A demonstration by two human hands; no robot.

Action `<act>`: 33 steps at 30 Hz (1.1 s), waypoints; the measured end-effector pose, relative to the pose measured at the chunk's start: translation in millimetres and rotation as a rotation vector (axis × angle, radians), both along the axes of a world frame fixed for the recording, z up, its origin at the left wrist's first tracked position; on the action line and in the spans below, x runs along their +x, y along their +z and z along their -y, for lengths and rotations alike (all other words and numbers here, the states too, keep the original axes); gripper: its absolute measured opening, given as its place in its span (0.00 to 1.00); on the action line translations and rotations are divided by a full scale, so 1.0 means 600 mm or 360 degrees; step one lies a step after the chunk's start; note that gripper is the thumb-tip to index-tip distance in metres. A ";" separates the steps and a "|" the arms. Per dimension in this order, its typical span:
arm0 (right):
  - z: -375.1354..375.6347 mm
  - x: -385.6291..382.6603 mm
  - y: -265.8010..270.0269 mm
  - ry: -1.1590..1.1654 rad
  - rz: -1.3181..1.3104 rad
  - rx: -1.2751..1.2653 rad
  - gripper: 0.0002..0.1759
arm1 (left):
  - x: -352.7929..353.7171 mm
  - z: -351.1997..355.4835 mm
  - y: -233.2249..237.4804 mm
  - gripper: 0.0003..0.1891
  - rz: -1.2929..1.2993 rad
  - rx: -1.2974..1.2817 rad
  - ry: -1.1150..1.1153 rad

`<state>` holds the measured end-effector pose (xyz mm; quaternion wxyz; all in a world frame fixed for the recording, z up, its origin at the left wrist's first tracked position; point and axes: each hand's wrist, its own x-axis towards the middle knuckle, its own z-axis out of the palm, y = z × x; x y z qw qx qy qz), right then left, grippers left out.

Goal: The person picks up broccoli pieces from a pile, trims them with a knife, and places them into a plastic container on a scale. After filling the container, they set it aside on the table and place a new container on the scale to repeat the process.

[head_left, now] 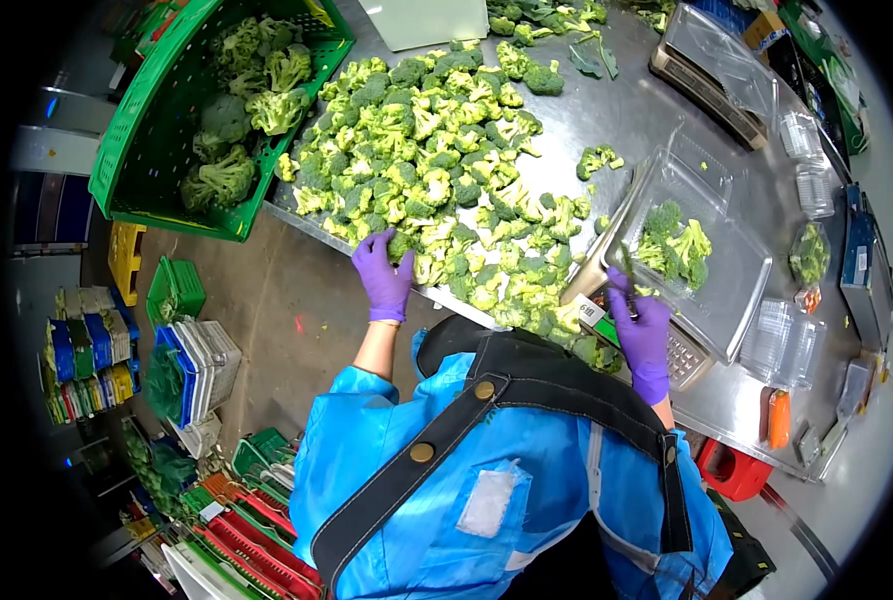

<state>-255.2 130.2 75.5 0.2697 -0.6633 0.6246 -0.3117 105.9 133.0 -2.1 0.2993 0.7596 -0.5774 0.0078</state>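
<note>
Cut broccoli florets (417,140) lie in a wide heap on the metal table (627,90). My left hand (383,275), in a purple glove, has its fingers curled around a floret at the heap's near left edge. On the right, my gloved right hand (642,335) is above the scale (682,360), its fingers closed round something dark and thin that I cannot make out. Beside it, several florets (677,245) sit in a clear plastic tray (752,300) on the scale.
A green crate (127,160) with large broccoli heads stands at the upper left. Clear plastic containers (782,345), a bagged broccoli portion (810,255) and an orange object (779,418) lie at the right. Another scale (707,95) is at the upper right.
</note>
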 end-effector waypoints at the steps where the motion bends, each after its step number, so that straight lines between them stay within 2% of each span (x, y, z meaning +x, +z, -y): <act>1: 0.001 0.010 0.004 0.0098 -0.0032 0.0006 0.15 | 0.010 0.005 -0.003 0.17 -0.0293 -0.0091 -0.0099; 2: 0.002 0.019 -0.009 0.0116 0.0108 -0.0179 0.15 | 0.016 0.009 -0.007 0.12 -0.0348 -0.0230 -0.0124; 3: -0.002 0.019 -0.025 0.0112 0.0107 -0.0180 0.15 | 0.009 0.013 0.009 0.12 -0.0350 -0.0230 -0.0129; 5: -0.009 0.015 -0.045 0.0182 0.0095 -0.0165 0.15 | -0.013 0.024 0.037 0.08 -0.1189 -0.0247 0.0033; 6: -0.008 0.027 -0.015 0.0201 0.0170 -0.0086 0.15 | -0.015 0.034 0.024 0.07 -0.1652 -0.0438 -0.0043; 7: -0.011 0.033 -0.009 0.0182 0.0165 -0.0091 0.15 | -0.023 0.038 0.035 0.09 -0.2402 -0.0386 -0.0028; 9: -0.013 0.038 0.003 0.0282 0.0170 0.0018 0.14 | -0.051 0.052 0.030 0.13 -0.3352 -0.0384 -0.0086; 11: -0.013 0.045 0.010 0.0340 0.0164 0.0059 0.17 | -0.086 0.053 0.029 0.17 -0.3518 -0.0042 -0.0492; 13: -0.012 0.057 0.026 0.0325 0.0283 0.0095 0.21 | -0.129 0.056 0.030 0.17 -0.3732 0.0201 -0.0719; 14: -0.011 0.061 0.030 0.0313 0.0369 0.0078 0.24 | -0.148 0.059 0.025 0.17 -0.3720 0.0319 -0.0837; 15: -0.010 0.062 0.032 0.0300 0.0451 0.0059 0.27 | -0.174 0.055 0.047 0.18 -0.3714 0.0402 -0.0644; 17: -0.006 0.061 0.035 0.0237 0.0465 0.0002 0.35 | -0.208 0.054 0.045 0.18 -0.3521 0.0566 -0.0588; 19: -0.002 0.053 0.045 0.0228 0.0500 -0.0013 0.37 | -0.234 0.054 0.064 0.14 -0.3466 0.0733 -0.0527; 22: -0.004 0.037 0.015 0.0164 0.0559 0.0078 0.31 | -0.242 0.060 0.079 0.17 -0.3356 0.1178 -0.0942; 23: -0.005 0.035 0.006 0.0140 0.0603 0.0136 0.29 | -0.245 0.059 0.088 0.17 -0.3353 0.1188 -0.0942; 24: -0.003 0.040 0.027 0.0050 0.0625 0.0137 0.22 | -0.251 0.056 0.100 0.19 -0.3286 0.1253 -0.0961; 25: -0.002 0.042 0.032 0.0052 0.0632 0.0140 0.22 | -0.256 0.054 0.106 0.20 -0.3216 0.1313 -0.0976; 26: 0.000 0.045 0.034 -0.0041 0.0808 0.0262 0.17 | -0.263 0.051 0.107 0.24 -0.3254 0.1285 -0.0892; 28: 0.003 0.047 0.027 -0.0124 0.1095 0.0484 0.10 | -0.254 0.053 0.108 0.24 -0.3331 0.1353 -0.0946; 31: 0.005 0.046 0.016 -0.0040 0.1139 0.0390 0.11 | -0.244 0.056 0.114 0.25 -0.3510 0.1470 -0.0943; 33: 0.007 0.045 0.014 -0.0018 0.1072 0.0402 0.11 | -0.238 0.052 0.110 0.26 -0.3255 0.1356 -0.1033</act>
